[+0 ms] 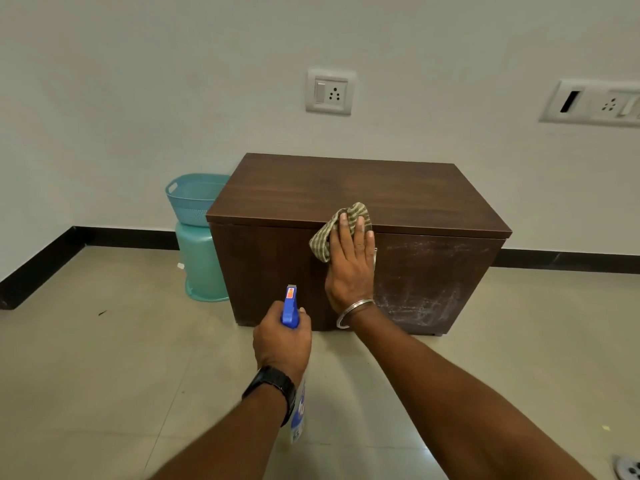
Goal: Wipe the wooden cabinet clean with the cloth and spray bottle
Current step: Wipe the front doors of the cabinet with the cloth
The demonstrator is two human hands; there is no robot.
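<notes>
A dark brown wooden cabinet (353,195) stands on the floor against the wall. Its front right panel shows whitish dusty streaks. My right hand (351,268) lies flat on the upper front face, pressing a striped green-and-beige cloth (341,225) against the top front edge. My left hand (282,339) is in front of the cabinet's lower left, wrapped around a spray bottle (290,306) with a blue trigger head pointing at the cabinet. The bottle's clear body hangs below my wrist, partly hidden.
A teal plastic basket (192,199) sits on a teal upturned bucket (201,265) just left of the cabinet. Wall sockets (330,91) are above it. Beige tiled floor (121,358) spreads in front; a floor drain (628,467) is at the bottom right.
</notes>
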